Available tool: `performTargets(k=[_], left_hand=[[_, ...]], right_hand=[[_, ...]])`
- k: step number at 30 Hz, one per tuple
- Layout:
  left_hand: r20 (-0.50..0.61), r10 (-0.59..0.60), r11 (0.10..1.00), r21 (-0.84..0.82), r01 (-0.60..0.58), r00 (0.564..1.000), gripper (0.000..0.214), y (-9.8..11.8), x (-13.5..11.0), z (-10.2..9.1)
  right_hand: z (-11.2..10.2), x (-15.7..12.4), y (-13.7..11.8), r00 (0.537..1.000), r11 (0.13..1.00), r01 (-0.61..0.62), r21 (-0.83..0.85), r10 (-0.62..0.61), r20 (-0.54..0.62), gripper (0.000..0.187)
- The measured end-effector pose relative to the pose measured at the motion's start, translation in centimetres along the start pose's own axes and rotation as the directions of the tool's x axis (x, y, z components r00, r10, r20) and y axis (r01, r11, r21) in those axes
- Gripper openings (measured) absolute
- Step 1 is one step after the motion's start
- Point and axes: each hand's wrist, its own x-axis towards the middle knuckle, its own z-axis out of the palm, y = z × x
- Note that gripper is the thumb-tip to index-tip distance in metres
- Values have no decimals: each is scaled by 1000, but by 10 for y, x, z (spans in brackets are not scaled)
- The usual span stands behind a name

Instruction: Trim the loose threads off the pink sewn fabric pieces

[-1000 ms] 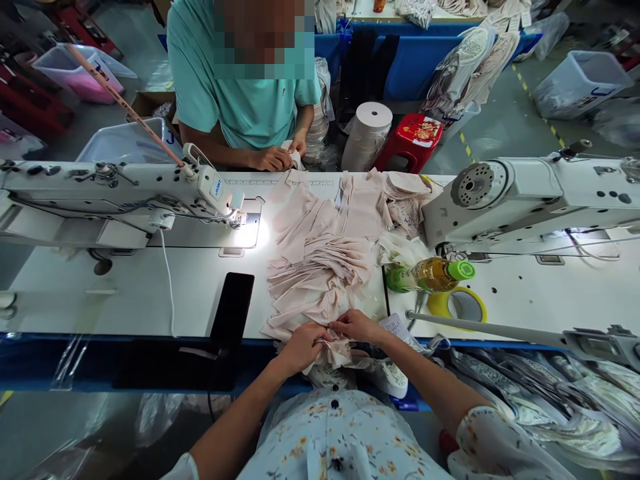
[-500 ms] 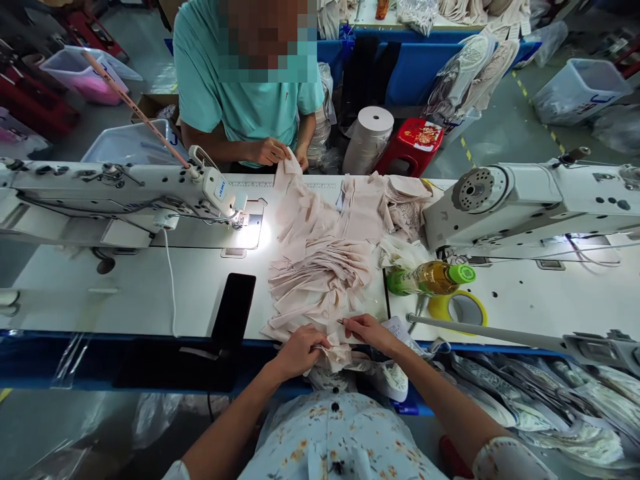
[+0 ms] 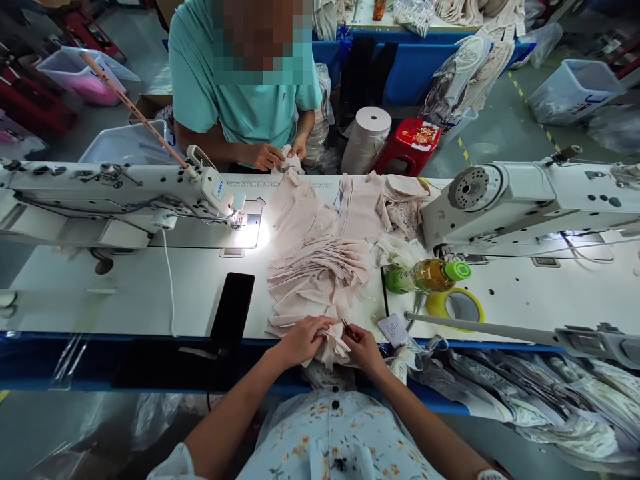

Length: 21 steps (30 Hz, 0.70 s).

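My left hand (image 3: 303, 341) is closed on a crumpled beige fabric piece (image 3: 333, 348) at the table's front edge. Close by on the right, my right hand (image 3: 364, 347) grips what look like small thread snips (image 3: 346, 327), their dark points directed up and left beside the cloth. The fingers hide most of the tool. Just beyond both hands lies a layered pile of beige fabric pieces (image 3: 325, 267). White lace-trimmed fabric (image 3: 400, 367) hangs at the edge beside my right forearm.
Sewing machines stand left (image 3: 215, 190) and right (image 3: 475, 190). A phone (image 3: 233, 307), a drink bottle (image 3: 425, 275), yellow tape (image 3: 477, 307) and a white label (image 3: 393, 329) lie around the pile. Across the table, a co-worker's hands (image 3: 267, 157) hold beige fabric. A metal rod (image 3: 480, 325) crosses the right front.
My right hand has come down and slightly left, closer to my left hand, with the snips' points now beside the held cloth. The co-worker's fabric is lower and more bunched.
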Motion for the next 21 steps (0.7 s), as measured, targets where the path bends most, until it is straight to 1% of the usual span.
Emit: performTargets(k=[3, 6, 8, 9, 11, 13, 14, 15, 16, 18, 21], left_hand=[[-33, -29, 999, 12, 29, 999, 33, -5, 13, 6], [-73, -31, 999, 7, 32, 997, 34, -9, 22, 13], [-101, -44, 999, 8, 45, 994, 34, -11, 25, 18], [-119, -58, 998, 13, 60, 991, 33, -13, 25, 20], [-158, -98, 994, 38, 105, 983, 32, -14, 27, 24], [-193, -133, 986, 71, 149, 972, 32, -15, 29, 28], [-205, -144, 983, 85, 164, 968, 32, -14, 30, 29], [-214, -149, 980, 95, 173, 965, 32, -13, 31, 30], [-221, -152, 979, 103, 178, 964, 31, -12, 32, 31], [-224, -151, 977, 117, 181, 963, 30, -9, 33, 31], [-209, -149, 975, 131, 179, 967, 29, -5, 31, 32]], right_hand=[[0, -10, 9, 1000, 999, -19, 28, 20, -10, 31], [-4, -18, 14, 999, 999, -39, 14, 39, -1, 28], [-10, -23, 14, 998, 999, -49, -18, 49, -28, 28], [-15, -24, 12, 997, 998, -49, -40, 46, -64, 28], [-24, -23, 5, 985, 995, -19, -102, 2, -172, 32], [-31, -14, -6, 955, 979, 67, -194, -119, -272, 37], [-32, -8, -11, 939, 962, 106, -252, -181, -293, 40], [-33, 0, -15, 932, 943, 130, -307, -222, -288, 42], [-32, 6, -18, 936, 928, 133, -348, -233, -263, 42], [-28, 16, -19, 961, 916, 109, -387, -197, -196, 36], [-22, 17, -12, 983, 934, 90, -347, -139, -118, 27]])
